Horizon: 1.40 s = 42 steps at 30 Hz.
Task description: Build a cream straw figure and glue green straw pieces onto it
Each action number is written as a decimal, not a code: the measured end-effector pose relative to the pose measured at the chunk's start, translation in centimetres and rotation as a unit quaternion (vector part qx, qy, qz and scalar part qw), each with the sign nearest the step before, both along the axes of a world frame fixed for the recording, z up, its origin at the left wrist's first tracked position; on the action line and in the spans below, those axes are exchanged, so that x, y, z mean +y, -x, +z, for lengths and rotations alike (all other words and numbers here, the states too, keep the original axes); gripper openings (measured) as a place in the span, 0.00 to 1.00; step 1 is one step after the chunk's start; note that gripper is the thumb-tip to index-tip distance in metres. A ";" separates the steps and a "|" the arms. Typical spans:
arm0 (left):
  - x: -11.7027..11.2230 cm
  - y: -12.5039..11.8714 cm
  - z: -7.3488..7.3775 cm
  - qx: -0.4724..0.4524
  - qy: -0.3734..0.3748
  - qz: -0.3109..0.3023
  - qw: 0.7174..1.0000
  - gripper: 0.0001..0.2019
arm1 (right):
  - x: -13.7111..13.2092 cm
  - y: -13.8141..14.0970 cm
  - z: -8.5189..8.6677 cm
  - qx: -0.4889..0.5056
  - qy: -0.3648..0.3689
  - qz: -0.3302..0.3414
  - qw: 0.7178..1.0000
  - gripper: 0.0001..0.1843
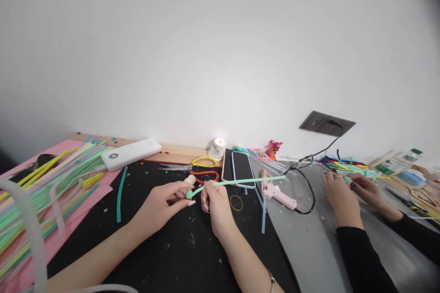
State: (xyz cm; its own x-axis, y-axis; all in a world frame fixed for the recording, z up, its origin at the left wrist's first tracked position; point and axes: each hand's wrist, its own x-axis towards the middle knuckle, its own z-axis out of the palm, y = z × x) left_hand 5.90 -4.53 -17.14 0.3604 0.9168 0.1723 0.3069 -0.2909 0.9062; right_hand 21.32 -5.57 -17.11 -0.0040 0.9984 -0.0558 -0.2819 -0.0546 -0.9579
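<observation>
A light green pipe cleaner (247,180) stretches from my left hand to the right, its left end bent into a small curl. My left hand (168,201) pinches that curled end between thumb and fingers. Close by, my right hand (216,206) is closed on the same pipe cleaner, thumb on top, and the long free end sticks out past it. Just behind my fingers lie scissors (177,167) with one yellow and one red handle loop. A small cream-coloured piece (190,179) shows by my left index finger; its kind is unclear.
Bundled pipe cleaners (79,169) cover pink paper on the left, beside a white oblong device (132,153). Behind are a paper cup (217,149) and a phone (243,169). A corded pink glue gun (278,194) lies right. Another person's hands (343,197) work farther right.
</observation>
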 end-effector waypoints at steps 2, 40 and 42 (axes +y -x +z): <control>0.0 0.1 -0.1 -0.015 -0.009 0.030 0.999 0.12 | -0.1 0.2 -0.1 0.040 0.010 0.006 0.999 0.23; -0.2 -0.9 -0.5 -0.419 0.308 0.081 0.850 0.09 | -0.8 1.6 -0.4 0.112 0.045 0.047 0.992 0.24; -0.2 -0.9 -0.5 -0.417 0.301 0.081 0.854 0.09 | -0.8 1.7 -0.4 0.107 0.048 0.055 0.992 0.23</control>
State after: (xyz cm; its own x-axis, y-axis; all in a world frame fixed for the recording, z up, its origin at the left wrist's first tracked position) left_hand 6.80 -4.69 -17.60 0.2024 0.9560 -0.2122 -0.5267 0.2889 0.7995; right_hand 19.61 -6.41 -17.54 -0.1342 0.9815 -0.1364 -0.4662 -0.1840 -0.8653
